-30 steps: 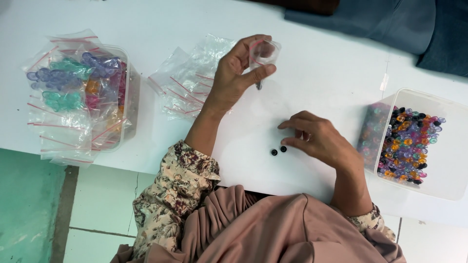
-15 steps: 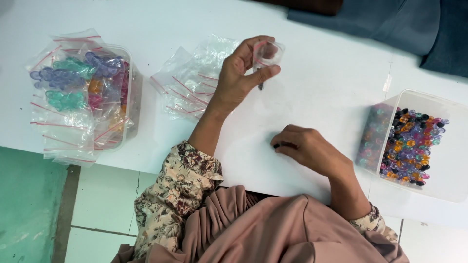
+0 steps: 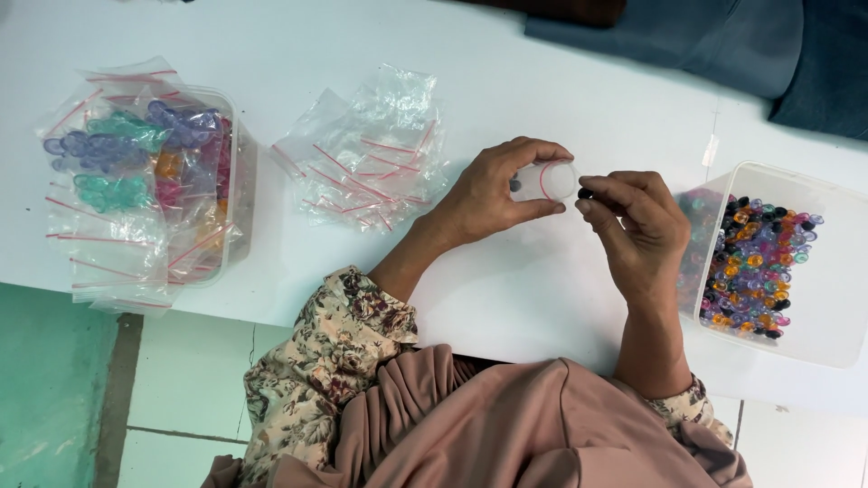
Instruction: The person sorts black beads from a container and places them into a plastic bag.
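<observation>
At frame centre, above the white worktop (image 3: 506, 298), the left hand (image 3: 488, 194) had its fingers closed round a small clear bag (image 3: 545, 181). The right hand (image 3: 637, 226) pinched a dark bead (image 3: 585, 192) at the bag's mouth.

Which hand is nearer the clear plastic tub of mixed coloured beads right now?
Right. The right hand hovers just beside the clear plastic tub of mixed coloured beads, pinching a small black bead. The left hand is farther off, holding a small clear bag.
</observation>
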